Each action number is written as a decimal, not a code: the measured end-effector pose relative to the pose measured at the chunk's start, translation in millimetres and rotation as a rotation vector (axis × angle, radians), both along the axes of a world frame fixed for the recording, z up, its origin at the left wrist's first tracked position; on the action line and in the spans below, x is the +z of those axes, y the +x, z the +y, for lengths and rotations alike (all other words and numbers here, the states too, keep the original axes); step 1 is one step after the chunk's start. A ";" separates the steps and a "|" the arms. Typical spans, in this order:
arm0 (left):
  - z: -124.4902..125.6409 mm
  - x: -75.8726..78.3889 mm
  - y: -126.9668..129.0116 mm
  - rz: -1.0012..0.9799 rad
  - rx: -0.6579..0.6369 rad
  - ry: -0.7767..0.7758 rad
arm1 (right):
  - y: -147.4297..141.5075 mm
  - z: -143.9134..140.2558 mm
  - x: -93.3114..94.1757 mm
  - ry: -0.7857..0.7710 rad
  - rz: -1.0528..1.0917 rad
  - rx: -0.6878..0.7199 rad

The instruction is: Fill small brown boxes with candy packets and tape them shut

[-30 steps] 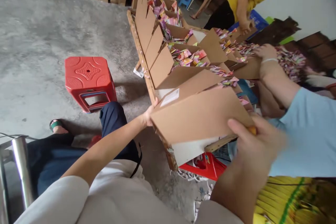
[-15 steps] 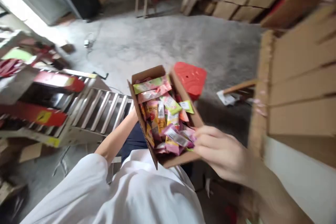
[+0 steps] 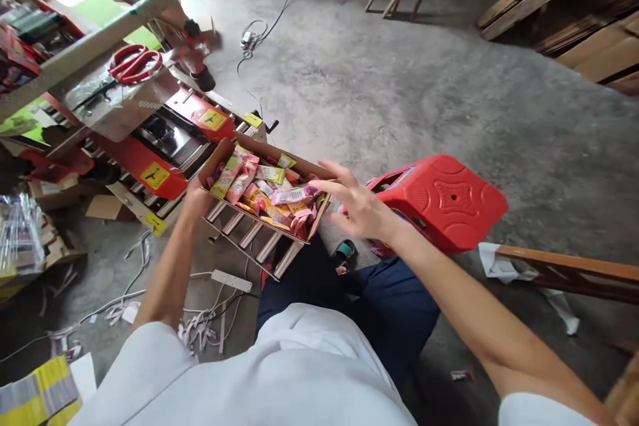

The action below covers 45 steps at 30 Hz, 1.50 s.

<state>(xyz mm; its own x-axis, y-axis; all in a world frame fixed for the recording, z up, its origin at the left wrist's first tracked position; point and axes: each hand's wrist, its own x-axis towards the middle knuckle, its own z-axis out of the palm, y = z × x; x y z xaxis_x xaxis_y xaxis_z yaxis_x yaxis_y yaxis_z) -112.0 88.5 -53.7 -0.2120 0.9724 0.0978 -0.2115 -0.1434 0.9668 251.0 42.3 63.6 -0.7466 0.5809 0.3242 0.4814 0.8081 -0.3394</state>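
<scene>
A shallow cardboard box, filled with small coloured snack packets, was held low over the metal rollers of a red and silver machine at the left of the scene. The box was gripped at its left end by the left hand, whose fingers were closed around the cardboard edge. The right hand was seen at the box's right end, its fingers spread and loose, the fingertips touching or just beside the box's far right corner; a firm grasp was not shown there. A pink packet lay on top of the heap near that hand. A red plastic stool was tipped on the concrete floor just right of the right hand. A pair of red-handled scissors was laid on the machine's upper plate, at the far left. White cables and paper scraps were scattered on the floor below the rollers, near the left arm. Flat cardboard sheets were stacked at the far right.
</scene>
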 end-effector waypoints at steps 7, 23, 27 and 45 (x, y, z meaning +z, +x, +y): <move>-21.7 74.4 -32.4 0.272 -0.358 0.108 | -70.5 -14.2 -29.7 -0.079 -0.290 -0.114; 5.6 75.1 10.3 1.087 -0.285 -0.006 | -74.0 29.6 -51.2 -0.282 0.052 0.148; -11.8 70.5 17.4 1.342 -0.083 0.008 | -63.6 7.6 -44.8 -0.116 0.294 -0.134; -30.3 72.6 77.9 1.556 -0.317 -0.052 | -89.0 56.0 -3.6 -0.182 -0.192 0.063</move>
<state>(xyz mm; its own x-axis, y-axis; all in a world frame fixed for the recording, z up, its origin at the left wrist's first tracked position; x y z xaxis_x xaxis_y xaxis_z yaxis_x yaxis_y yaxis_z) -34.1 58.1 18.8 0.2622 0.9649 -0.0170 0.9327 -0.2489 0.2609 162.0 98.3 59.9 -0.8208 0.5672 0.0676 0.5019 0.7727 -0.3887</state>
